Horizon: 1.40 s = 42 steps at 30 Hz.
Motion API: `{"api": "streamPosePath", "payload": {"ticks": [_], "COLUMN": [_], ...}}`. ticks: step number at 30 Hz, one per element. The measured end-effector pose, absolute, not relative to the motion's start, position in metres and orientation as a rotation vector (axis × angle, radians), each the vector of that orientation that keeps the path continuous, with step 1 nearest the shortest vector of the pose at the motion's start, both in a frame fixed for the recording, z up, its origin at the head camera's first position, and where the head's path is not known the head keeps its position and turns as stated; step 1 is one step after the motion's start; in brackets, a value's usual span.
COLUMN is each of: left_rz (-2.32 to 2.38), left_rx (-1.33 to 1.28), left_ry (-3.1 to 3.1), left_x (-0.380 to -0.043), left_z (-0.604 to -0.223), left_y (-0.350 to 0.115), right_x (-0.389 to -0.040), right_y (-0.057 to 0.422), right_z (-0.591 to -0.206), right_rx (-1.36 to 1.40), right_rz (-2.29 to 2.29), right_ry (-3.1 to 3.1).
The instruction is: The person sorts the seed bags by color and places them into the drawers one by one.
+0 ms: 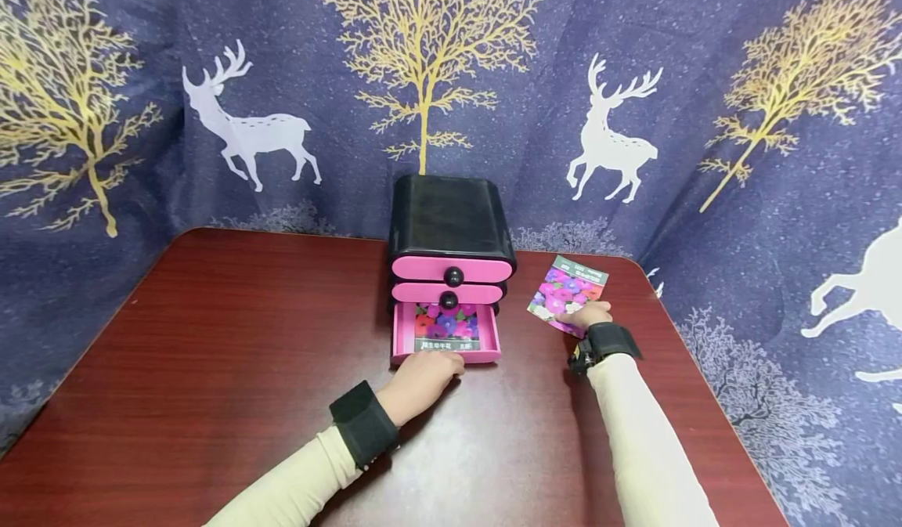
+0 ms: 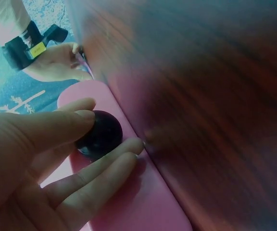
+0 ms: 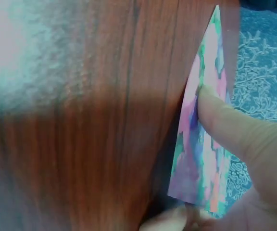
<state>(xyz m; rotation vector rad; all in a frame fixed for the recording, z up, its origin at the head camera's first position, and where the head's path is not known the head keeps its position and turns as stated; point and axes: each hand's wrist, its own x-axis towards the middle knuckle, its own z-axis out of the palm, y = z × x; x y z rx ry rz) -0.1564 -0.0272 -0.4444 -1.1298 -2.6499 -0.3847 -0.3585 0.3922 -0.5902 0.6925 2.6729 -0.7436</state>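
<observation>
A small black drawer cabinet [image 1: 451,214] with pink drawer fronts stands at the back middle of the table. Its bottom drawer [image 1: 403,331] is pulled out, and a flower-printed seed packet [image 1: 447,325] lies inside. My left hand [image 1: 425,382] is at that drawer's front; in the left wrist view the thumb and fingers pinch its round black knob [image 2: 102,134]. To the right of the cabinet, my right hand [image 1: 590,315] holds another flower-printed seed packet [image 1: 567,284] by its near edge. The thumb lies on the printed face of this packet [image 3: 191,159], tilted up from the table.
Both upper drawers, the top one [image 1: 416,267] and the middle one [image 1: 416,293], are closed. The reddish-brown wooden table [image 1: 247,339] has a rounded back edge. Behind it hangs a blue cloth [image 1: 479,135] printed with deer and trees.
</observation>
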Motion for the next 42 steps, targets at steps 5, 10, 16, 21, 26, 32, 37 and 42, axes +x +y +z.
{"api": "streamPosePath", "payload": {"ticks": [5, 10, 16, 21, 26, 32, 37, 42], "left_rz": [-0.415, -0.407, -0.379, -0.375, -0.504, -0.746, -1.333, -2.19], "left_rx": [-1.111, -1.103, -1.101, -1.115, -1.154, -1.109, -0.967, -0.654], "left_ry": [-2.679, -2.68, -2.644, -2.635, -2.658, -2.829, -2.92, -2.723], "left_x": [-0.156, -0.155, -0.158, -0.156, -0.155, -0.157, -0.157, -0.159], "left_z": [-0.445, -0.445, -0.447, -0.447, -0.446, -0.438, -0.432, -0.429], "left_y": [-0.027, -0.027, -0.026, -0.027, -0.029, -0.033, -0.036, -0.038], "right_x": [-0.319, -0.251, -0.219, -0.195, -0.17, -0.147, -0.14, -0.141], "right_y": [0.362, 0.313, 0.325, 0.34, 0.341, 0.338, 0.324, 0.304], "right_z": [-0.524, -0.439, -0.429, -0.433, -0.424, -0.408, -0.405, -0.405], "right_rx": [0.627, 0.674, 0.449, 0.226, 0.067, -0.072, -0.193, -0.365], "right_rz": [-0.921, -1.39, -1.638, -1.633, -1.62, -1.551, -1.574, -1.599], "right_ry": [2.596, 2.321, 2.14, 2.097, 1.996, 1.977, 1.861, 1.709]}}
